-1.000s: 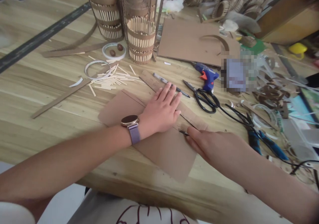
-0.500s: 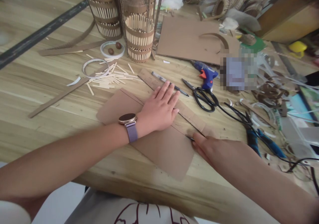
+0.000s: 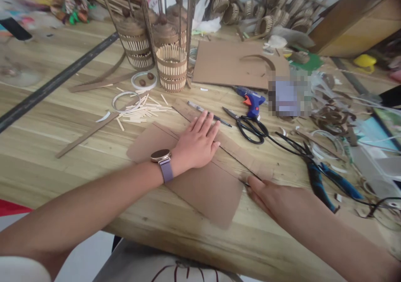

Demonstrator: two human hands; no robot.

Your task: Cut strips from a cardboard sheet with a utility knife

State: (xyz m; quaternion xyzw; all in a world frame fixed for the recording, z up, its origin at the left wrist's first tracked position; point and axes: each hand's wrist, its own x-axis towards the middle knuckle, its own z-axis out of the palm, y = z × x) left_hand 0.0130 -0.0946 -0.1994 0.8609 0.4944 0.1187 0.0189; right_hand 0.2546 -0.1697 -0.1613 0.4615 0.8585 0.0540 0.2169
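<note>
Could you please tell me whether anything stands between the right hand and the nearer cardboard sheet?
Nothing visible does: the right hand is right beside the cardboard sheet, with its slim dark tool at the sheet's edge. The scissors lie farther off.

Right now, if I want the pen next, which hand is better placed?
Probably your left hand: it lies nearer the pen, spread flat on the cardboard and gripping nothing. Your right hand sits farther off and seems to pinch a thin dark tool.
</note>
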